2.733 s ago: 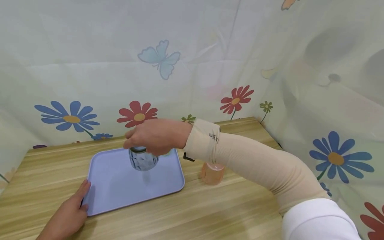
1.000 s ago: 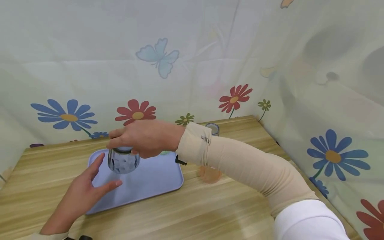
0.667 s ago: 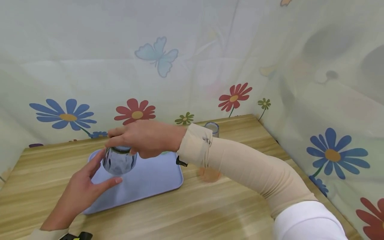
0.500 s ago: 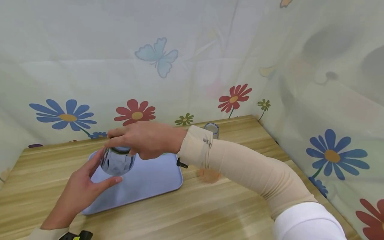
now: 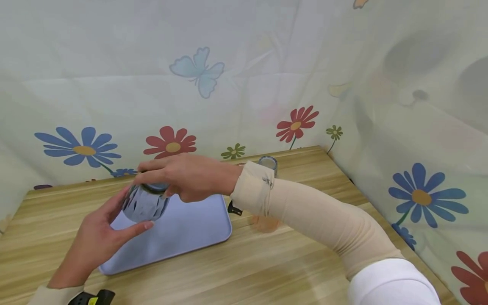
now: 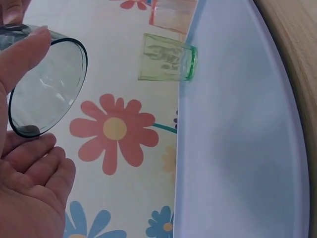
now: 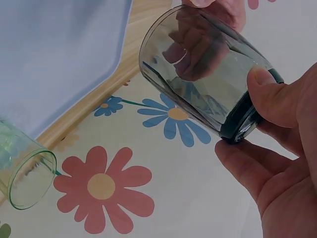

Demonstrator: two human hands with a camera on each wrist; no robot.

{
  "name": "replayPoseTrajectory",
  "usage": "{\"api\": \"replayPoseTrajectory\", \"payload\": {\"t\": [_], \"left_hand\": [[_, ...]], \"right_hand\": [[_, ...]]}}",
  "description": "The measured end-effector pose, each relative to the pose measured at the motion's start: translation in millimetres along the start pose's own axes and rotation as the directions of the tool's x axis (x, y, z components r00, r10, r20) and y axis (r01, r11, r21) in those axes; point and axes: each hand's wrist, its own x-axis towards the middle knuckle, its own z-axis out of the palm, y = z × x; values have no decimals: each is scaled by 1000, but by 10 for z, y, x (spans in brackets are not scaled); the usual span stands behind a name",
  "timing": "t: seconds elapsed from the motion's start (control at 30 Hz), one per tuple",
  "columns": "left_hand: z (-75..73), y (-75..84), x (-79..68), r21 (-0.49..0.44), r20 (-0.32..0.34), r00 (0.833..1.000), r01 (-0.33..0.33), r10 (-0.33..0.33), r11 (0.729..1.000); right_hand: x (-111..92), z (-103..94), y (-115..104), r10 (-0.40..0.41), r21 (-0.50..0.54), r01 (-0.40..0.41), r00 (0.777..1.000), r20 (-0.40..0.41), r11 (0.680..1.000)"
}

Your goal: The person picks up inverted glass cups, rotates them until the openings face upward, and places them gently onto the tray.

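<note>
A smoky grey glass (image 5: 145, 206) is held upside down and tilted above the lilac tray (image 5: 190, 233). My right hand (image 5: 194, 177) grips its thick dark base, thumb on one side and fingers on the other, as the right wrist view shows. Around the rim end is my left hand (image 5: 97, 237), its thumb (image 6: 29, 52) lying on the glass and its fingertips at the opposite side of the rim. A green glass (image 6: 166, 58) stands on the tray; in the head view my right hand hides it.
On the wooden table (image 5: 267, 271), an orange glass (image 5: 265, 223) stands right of the tray, partly behind my right sleeve. A clear bluish glass (image 5: 268, 162) is farther back. A flower-printed sheet (image 5: 244, 97) hangs behind and to the right.
The grey glass has moved left in my right hand and tilted. My left hand has let go of the tray's left edge and come up around the rim. The tray has barely moved.
</note>
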Motion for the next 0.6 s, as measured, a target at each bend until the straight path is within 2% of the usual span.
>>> {"api": "replayPoseTrajectory", "payload": {"t": [0.2,0.43,0.6], "left_hand": [[-36,12,-1,-11,-36,999,-14,13,1000],[-75,48,-6,-9,-106,994,-29,28,1000],[-109,61,7,-23,-142,989,-44,40,999]], "right_hand": [[-30,49,39,9,30,-9,1000,-26,1000],[-71,120,97,8,94,2,994,-111,996],[-93,161,113,39,117,-23,989,-142,993]]}}
